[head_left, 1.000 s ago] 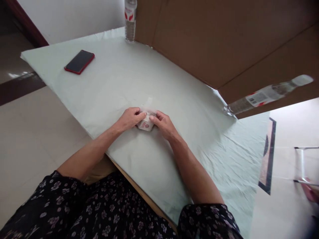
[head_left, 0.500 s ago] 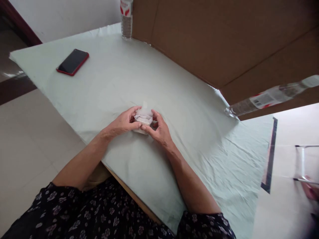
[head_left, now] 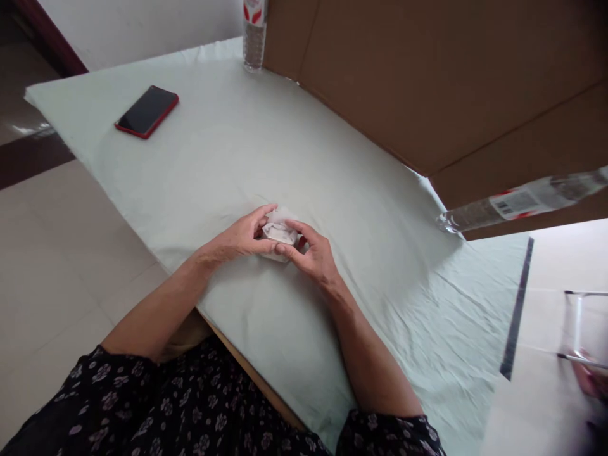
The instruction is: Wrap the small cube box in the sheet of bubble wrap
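Between my two hands, near the table's front edge, sits a small pale packet (head_left: 279,233) with crumpled white paper or film at its top. What it contains is hidden. My left hand (head_left: 243,235) is closed around its left side, thumb along the near face and fingers behind. On the other side my right hand (head_left: 314,253) grips it, the thumb at the near face by the left thumb and the forefinger bent over the top. A pale green cloth (head_left: 266,152) covers the table under them.
A phone in a red case (head_left: 147,112) lies at the far left. One clear bottle (head_left: 254,38) stands at the back; another bottle (head_left: 517,201) is at the right. Both are beside a large brown cardboard panel (head_left: 427,82). A metal frame (head_left: 577,323) is on the floor at right.
The view has shifted slightly. My right fingers have moved in over the packet's top, and the pale flap that stuck up there is now lower.
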Demonstrator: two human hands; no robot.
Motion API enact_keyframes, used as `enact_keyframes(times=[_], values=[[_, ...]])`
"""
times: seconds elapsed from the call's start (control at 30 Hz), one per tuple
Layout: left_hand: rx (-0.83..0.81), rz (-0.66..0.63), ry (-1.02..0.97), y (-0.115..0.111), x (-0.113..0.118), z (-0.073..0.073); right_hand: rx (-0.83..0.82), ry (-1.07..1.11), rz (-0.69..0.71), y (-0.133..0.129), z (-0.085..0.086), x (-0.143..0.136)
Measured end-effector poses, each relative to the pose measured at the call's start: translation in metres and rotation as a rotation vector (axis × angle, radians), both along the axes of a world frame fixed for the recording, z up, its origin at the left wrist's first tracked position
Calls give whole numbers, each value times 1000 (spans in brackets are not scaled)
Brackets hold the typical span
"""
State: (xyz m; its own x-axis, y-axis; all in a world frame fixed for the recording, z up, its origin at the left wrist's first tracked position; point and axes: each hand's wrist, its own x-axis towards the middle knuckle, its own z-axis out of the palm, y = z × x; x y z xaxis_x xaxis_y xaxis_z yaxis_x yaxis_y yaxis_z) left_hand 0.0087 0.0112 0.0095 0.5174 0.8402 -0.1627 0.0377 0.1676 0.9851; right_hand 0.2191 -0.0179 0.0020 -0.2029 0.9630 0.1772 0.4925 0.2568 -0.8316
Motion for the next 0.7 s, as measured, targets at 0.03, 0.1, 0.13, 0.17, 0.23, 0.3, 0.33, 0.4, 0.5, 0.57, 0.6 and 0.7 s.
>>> enact_keyframes(times=[0.03,0.1,0.13,0.17,0.23,0.3,0.33,0.4,0.5,0.57,0.6,0.7], values=[[-8,-3,-4,0,0,0,-33,5,28,2,1,2],[-25,-6,-10,0,-1,-1,-75,2,86,4,3,3],[-32,-5,-10,0,-1,-1,-69,-10,108,4,3,3],[-37,-1,-8,0,-1,-2,-41,-31,121,4,3,2],[-42,10,6,1,-2,-4,60,-92,110,3,2,-2],[-45,14,23,1,-1,-5,143,-153,80,2,-1,-5],[-46,15,27,1,-1,-5,167,-167,63,1,-3,-4],[-47,11,9,1,0,-4,188,-147,21,2,-5,-1],[-47,7,-25,0,1,-4,98,-26,-21,6,-8,7],[-38,11,-15,0,2,-3,-53,71,-2,8,-10,10],[-30,19,-5,0,2,-3,-125,121,10,9,-11,10],[2,53,25,-1,3,-2,-242,263,-1,10,-15,6]])
